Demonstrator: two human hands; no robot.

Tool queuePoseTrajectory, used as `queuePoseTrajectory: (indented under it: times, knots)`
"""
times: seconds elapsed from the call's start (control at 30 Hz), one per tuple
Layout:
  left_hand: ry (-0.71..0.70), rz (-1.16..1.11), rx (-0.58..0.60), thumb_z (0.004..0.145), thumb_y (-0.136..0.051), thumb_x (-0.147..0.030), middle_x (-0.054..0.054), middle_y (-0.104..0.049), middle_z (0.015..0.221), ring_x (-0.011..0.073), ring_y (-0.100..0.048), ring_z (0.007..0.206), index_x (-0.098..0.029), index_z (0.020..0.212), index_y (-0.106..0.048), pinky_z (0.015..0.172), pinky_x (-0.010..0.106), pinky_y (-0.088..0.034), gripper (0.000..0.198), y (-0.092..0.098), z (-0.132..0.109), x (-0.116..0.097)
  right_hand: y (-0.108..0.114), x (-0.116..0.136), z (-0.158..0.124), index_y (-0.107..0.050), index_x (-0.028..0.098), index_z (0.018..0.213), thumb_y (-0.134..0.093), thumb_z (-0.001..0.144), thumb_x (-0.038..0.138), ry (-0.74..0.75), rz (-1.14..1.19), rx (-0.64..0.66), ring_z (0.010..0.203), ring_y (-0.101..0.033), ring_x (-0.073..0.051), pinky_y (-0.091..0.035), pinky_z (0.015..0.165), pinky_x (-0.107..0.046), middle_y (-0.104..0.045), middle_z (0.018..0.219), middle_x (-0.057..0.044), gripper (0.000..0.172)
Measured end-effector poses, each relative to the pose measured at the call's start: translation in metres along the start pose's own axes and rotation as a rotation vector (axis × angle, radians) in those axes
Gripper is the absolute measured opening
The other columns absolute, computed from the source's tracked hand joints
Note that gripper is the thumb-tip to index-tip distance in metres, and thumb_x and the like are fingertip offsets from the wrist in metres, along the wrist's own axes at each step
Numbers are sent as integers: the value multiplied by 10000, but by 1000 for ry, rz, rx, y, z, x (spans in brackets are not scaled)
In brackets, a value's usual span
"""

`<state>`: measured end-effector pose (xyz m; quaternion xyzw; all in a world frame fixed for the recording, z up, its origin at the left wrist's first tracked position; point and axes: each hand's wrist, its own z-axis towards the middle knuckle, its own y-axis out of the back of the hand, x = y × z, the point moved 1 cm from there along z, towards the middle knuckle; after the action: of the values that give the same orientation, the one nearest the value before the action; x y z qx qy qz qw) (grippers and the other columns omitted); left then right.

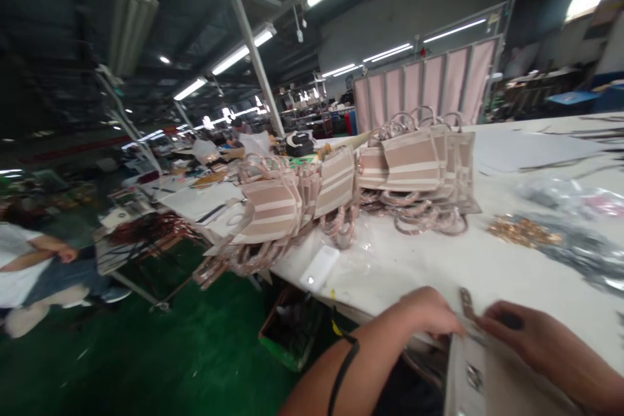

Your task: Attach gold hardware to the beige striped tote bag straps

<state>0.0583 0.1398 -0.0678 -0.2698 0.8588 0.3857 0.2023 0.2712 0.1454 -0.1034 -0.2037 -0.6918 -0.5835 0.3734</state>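
The left hand [426, 313] and right hand [519, 331], loosely curled, flank a narrow tan strap tab [467, 303], about equally near; its long axis points away. Whether either pinches it cannot be told. Left of the tab, a green crate [287, 344] of dark scraps sits below the bench [414, 276]; beyond, pink-striped tote bags [412, 159] stand stacked.

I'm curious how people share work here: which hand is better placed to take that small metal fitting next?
Probably the left hand: its fingertips reach the lower end of the metal fitting. The right hand is close too, but sits slightly further off.
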Motion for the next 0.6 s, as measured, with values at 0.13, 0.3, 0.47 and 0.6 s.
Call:
queuePoseTrajectory:
  times: [0.13, 0.3, 0.47, 0.6]
  knots:
    - [-95, -42, -44, 767, -710, -208, -25, -563, 524, 152, -544, 511, -197, 649, -636, 542, 282, -409, 140, 0, 5, -4, 31, 52, -23, -591, 234, 653, -727, 893, 772, 22, 513, -278, 497, -495, -180, -414, 458, -296, -539, 592, -7, 605]
    - [-171, -67, -30, 758, -721, -268, -46, -482, 450, 141, -469, 451, -185, 679, -653, 497, 275, -305, 133, 1, 43, 4, 5, 34, -12, -536, 221, 631, -734, 997, 642, 162, 828, -528, 546, -504, -163, -439, 516, -281, -521, 611, 5, 592]
    - [-163, -109, -68, 722, -741, -270, -55, -504, 509, 121, -457, 498, -183, 679, -663, 516, 265, -298, 124, 1, 41, 4, 7, 31, -5, -414, 221, 609, -833, 897, 529, 152, 1210, -576, 500, -361, -113, -352, 479, -248, -352, 589, 65, 594]
    - [-158, -126, -73, 707, -726, -255, -59, -505, 514, 124, -458, 517, -188, 684, -682, 530, 271, -299, 83, 1, 42, 4, 9, 31, 2, -353, 213, 623, -836, 863, 523, 96, 1372, -565, 481, -269, -98, -325, 463, -239, -287, 587, 79, 622]
